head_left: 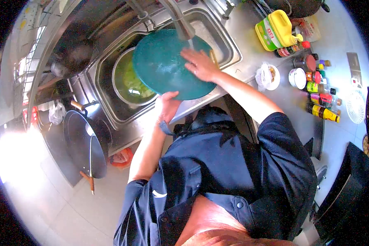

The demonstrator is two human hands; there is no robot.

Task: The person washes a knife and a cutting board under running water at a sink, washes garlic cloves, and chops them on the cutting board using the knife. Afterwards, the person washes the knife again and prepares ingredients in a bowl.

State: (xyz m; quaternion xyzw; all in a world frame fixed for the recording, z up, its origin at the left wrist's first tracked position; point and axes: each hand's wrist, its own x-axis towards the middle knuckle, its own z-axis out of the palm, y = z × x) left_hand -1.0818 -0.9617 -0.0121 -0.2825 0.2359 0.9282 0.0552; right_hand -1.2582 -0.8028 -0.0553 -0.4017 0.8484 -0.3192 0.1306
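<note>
A round green cutting board [160, 61] is over the sink, below the metal faucet [183, 28], with a stream of water falling on its wet top. My left hand [168, 105] grips its near edge, thumb on the upper face and the other fingers mostly hidden underneath. Flat on the board near the stream lies my right hand [199, 64], fingers stretched out. Partly covered by the board, a metal basin [115, 80] holds water and pale green pieces I cannot make out. A thin tan stick-like thing [214, 58] shows just beyond my right hand.
The steel double sink [100, 96] has a raised rim. On the right counter stand a yellow oil jug [276, 30], several sauce bottles [322, 88], a white bowl [297, 78] and a small fan [355, 106]. A dark wok [80, 139] is at left.
</note>
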